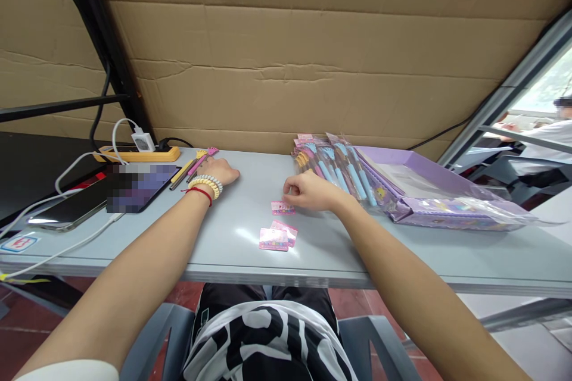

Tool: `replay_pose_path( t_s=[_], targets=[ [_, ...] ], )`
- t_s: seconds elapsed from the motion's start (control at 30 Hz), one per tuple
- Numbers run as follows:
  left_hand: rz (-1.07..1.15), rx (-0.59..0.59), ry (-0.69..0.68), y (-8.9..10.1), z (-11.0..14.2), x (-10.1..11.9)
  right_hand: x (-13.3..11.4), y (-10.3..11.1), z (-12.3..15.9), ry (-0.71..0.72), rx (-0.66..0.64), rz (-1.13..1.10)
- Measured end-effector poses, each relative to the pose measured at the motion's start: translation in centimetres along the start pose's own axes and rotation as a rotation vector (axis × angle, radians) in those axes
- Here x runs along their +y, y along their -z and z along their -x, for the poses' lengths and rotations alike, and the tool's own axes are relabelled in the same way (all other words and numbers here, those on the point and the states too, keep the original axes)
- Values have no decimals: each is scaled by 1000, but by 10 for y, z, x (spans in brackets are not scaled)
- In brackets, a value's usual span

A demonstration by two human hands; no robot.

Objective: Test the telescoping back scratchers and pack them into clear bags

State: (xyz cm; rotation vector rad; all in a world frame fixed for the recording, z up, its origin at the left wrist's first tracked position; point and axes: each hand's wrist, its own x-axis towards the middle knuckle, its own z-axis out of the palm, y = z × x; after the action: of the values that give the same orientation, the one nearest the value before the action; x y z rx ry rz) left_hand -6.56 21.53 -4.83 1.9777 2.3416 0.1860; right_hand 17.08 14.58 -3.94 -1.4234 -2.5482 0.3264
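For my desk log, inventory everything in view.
Cardboard: one, brown, behind
Desk: one, grey, centre
Power strip: one, yellow, back left
Charger: one, white, on power strip
Cables: several, white, left
Flat devices: two, dark, left
Loose pens: some, yellow and pink, by left hand
Cards: three, pink, front middle
Bagged pens: several, mostly blue, right of centre
Box: one, purple, right
Chair: one, grey, below
People: count unclear, white clothing, far right
Left hand: one, bare, by loose pens
Right hand: one, bare, beside top card
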Motion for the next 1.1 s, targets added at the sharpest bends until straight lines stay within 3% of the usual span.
replay_pose_path(
  t_s=[0.5, 0.8, 1.1],
  targets=[
    [10, 16, 15, -5, -9, -5, -1, -1, 0, -9, -19, 16],
    [25, 125, 37, -11, -17, -11, -2, 0, 0, -8, -44, 36],
    [78, 44, 86, -7, -16, -11, 0, 0, 0, -12, -62, 22]
  ],
)
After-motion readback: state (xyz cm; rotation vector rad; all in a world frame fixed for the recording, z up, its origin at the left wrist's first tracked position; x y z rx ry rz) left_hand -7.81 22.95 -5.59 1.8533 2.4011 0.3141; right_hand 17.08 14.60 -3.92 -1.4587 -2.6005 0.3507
